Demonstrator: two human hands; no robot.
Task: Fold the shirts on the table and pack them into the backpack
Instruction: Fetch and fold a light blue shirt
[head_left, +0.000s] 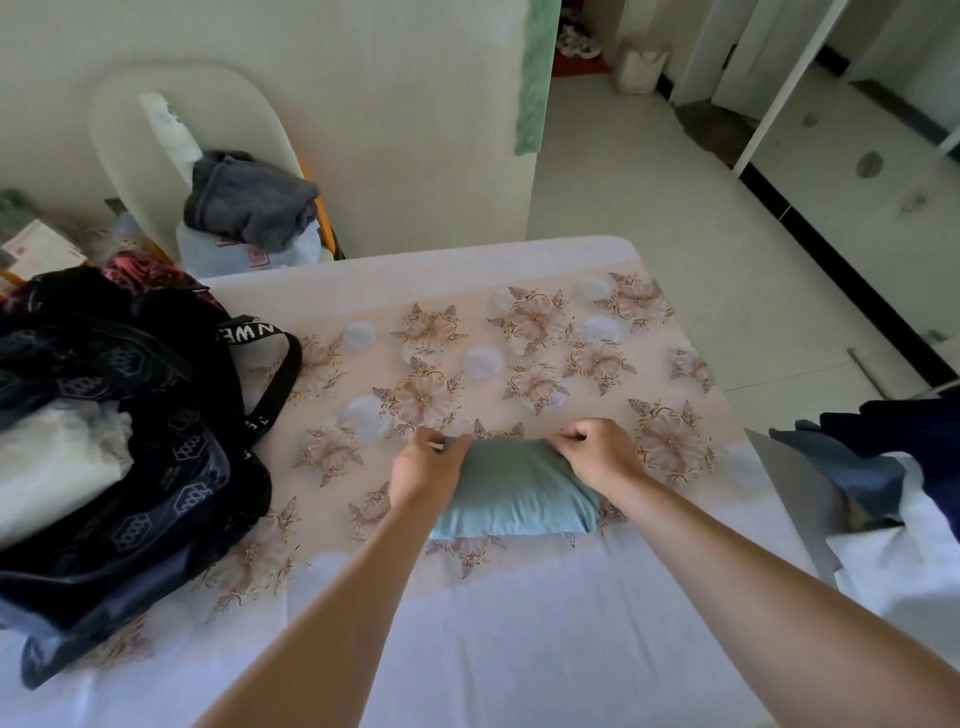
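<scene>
The left hand (427, 465) and the right hand (597, 453) both pinch the far edge of the folded teal shirt (519, 493) on the table (519, 623). The open black backpack (130, 441) lies at the left.

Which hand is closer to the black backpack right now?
Left. The left hand pinches the teal shirt at its far left corner, on the backpack side; the right hand pinches its far right corner.
</scene>
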